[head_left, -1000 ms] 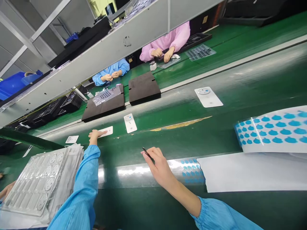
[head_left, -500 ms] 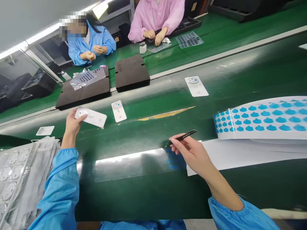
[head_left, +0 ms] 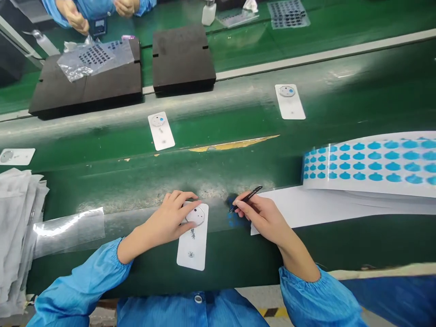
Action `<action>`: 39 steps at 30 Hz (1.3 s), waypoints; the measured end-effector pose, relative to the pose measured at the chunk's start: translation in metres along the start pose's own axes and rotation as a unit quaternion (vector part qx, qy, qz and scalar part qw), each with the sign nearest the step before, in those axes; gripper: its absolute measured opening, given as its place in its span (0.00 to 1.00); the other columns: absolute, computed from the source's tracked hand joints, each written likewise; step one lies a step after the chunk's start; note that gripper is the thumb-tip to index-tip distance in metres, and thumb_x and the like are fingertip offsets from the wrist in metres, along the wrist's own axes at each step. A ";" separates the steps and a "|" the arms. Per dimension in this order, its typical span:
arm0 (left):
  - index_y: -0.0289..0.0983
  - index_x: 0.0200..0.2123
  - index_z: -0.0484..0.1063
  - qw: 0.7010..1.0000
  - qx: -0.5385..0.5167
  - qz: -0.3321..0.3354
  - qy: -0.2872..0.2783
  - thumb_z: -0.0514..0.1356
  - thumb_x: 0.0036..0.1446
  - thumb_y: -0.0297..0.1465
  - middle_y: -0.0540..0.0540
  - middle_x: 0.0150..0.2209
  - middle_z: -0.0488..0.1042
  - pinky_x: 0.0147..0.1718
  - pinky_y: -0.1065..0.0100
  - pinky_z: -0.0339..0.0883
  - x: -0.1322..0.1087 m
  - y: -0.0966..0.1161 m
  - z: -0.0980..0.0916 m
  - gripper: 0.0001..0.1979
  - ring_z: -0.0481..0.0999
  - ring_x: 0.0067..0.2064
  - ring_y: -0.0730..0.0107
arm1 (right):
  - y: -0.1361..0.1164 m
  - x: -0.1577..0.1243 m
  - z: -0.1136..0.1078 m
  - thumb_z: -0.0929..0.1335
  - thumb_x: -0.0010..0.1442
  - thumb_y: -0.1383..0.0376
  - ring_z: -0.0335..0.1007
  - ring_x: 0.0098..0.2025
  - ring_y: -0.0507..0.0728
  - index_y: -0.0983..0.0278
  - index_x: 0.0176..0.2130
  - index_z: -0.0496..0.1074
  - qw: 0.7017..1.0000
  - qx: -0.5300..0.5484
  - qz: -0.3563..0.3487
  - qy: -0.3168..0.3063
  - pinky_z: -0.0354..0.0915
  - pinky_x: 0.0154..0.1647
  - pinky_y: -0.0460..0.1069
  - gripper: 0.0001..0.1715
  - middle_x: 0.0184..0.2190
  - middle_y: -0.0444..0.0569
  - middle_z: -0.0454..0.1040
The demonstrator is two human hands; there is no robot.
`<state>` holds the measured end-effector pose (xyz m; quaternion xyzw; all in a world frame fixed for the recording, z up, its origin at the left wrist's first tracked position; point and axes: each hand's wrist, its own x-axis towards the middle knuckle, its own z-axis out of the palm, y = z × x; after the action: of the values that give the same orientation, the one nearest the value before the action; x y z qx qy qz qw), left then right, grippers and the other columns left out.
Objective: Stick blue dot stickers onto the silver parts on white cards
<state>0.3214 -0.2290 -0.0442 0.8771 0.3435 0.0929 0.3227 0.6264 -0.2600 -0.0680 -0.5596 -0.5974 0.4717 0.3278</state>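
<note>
Near the table's front edge, my left hand (head_left: 172,215) pinches the upper part of a white card (head_left: 191,250) with a round clear piece on it. In my right hand (head_left: 264,215) is a black pen-like tool (head_left: 251,194), its tip down at small blue stickers (head_left: 234,220) on a clear strip (head_left: 136,222). The strip runs leftward under my left hand. To the right, a curved white sheet (head_left: 366,163) bears rows of blue stickers.
Similar white cards lie at left (head_left: 20,156), centre (head_left: 163,136) and right (head_left: 292,106). Two black blocks (head_left: 182,59) stand farther back, near a co-worker's hands (head_left: 73,16). Grey-white sheets (head_left: 15,227) are stacked at far left.
My left hand has brought the white card right and down, close to my right hand. The view has tilted downward. My right hand still holds the tool by the blue stickers.
</note>
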 end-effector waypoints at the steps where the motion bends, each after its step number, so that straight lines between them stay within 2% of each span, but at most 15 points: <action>1: 0.42 0.67 0.64 0.999 0.034 -0.003 0.002 0.66 0.65 0.35 0.34 0.65 0.66 0.57 0.44 0.64 -0.004 0.002 0.002 0.30 0.66 0.62 0.44 | 0.001 0.000 0.000 0.67 0.70 0.47 0.75 0.29 0.56 0.62 0.38 0.76 1.000 0.002 0.001 0.001 0.71 0.30 0.50 0.23 0.32 0.52 0.78; 4: 0.41 0.69 0.59 0.996 0.085 -0.019 -0.002 0.69 0.62 0.37 0.32 0.66 0.64 0.56 0.41 0.62 -0.014 0.008 0.006 0.36 0.64 0.62 0.39 | 0.002 0.000 -0.001 0.68 0.70 0.48 0.75 0.29 0.56 0.63 0.38 0.77 1.000 0.012 0.005 0.004 0.71 0.28 0.49 0.21 0.31 0.51 0.79; 11: 0.36 0.69 0.58 0.991 0.116 -0.053 0.046 0.66 0.64 0.42 0.31 0.62 0.66 0.54 0.43 0.60 -0.026 0.012 0.023 0.36 0.64 0.60 0.39 | -0.009 -0.003 0.000 0.71 0.67 0.50 0.72 0.23 0.54 0.63 0.34 0.77 0.994 0.101 0.005 0.038 0.67 0.21 0.48 0.20 0.23 0.48 0.76; 15: 0.36 0.69 0.58 0.988 0.125 -0.063 0.061 0.64 0.66 0.44 0.31 0.62 0.67 0.53 0.45 0.59 -0.026 0.014 0.027 0.35 0.65 0.60 0.40 | -0.024 -0.003 0.022 0.72 0.67 0.51 0.73 0.23 0.54 0.63 0.34 0.76 0.987 0.149 0.016 0.054 0.67 0.21 0.48 0.19 0.23 0.48 0.76; 19: 0.33 0.69 0.59 0.986 0.139 -0.064 0.069 0.63 0.67 0.44 0.30 0.62 0.67 0.53 0.47 0.57 -0.026 0.016 0.029 0.35 0.64 0.59 0.41 | -0.035 0.007 0.053 0.71 0.67 0.49 0.71 0.22 0.53 0.63 0.37 0.76 0.983 0.161 0.065 0.051 0.69 0.23 0.48 0.20 0.23 0.47 0.77; 22: 0.33 0.68 0.59 0.985 0.142 -0.062 0.070 0.61 0.68 0.46 0.30 0.62 0.67 0.53 0.47 0.57 -0.027 0.016 0.031 0.34 0.64 0.59 0.42 | -0.038 0.014 0.066 0.72 0.65 0.47 0.72 0.21 0.53 0.64 0.37 0.76 0.978 0.172 0.102 0.057 0.70 0.21 0.47 0.23 0.23 0.47 0.78; 26: 0.31 0.68 0.60 0.984 0.156 -0.059 0.069 0.61 0.68 0.46 0.30 0.62 0.67 0.53 0.48 0.56 -0.026 0.016 0.031 0.34 0.64 0.59 0.42 | -0.039 0.016 0.067 0.73 0.64 0.47 0.72 0.20 0.52 0.65 0.37 0.76 0.978 0.160 0.120 0.058 0.70 0.21 0.47 0.23 0.24 0.48 0.78; 39: 0.30 0.68 0.60 0.983 0.161 -0.054 0.066 0.60 0.69 0.46 0.30 0.62 0.67 0.53 0.49 0.56 -0.025 0.016 0.031 0.34 0.64 0.59 0.43 | -0.039 0.013 0.066 0.73 0.66 0.50 0.73 0.21 0.51 0.64 0.37 0.77 0.984 0.136 0.107 0.050 0.71 0.22 0.45 0.19 0.25 0.47 0.80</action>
<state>0.3236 -0.2696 -0.0562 0.8895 0.4216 0.0766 0.1587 0.5492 -0.2570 -0.0557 -0.5936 -0.4475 0.5519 0.3780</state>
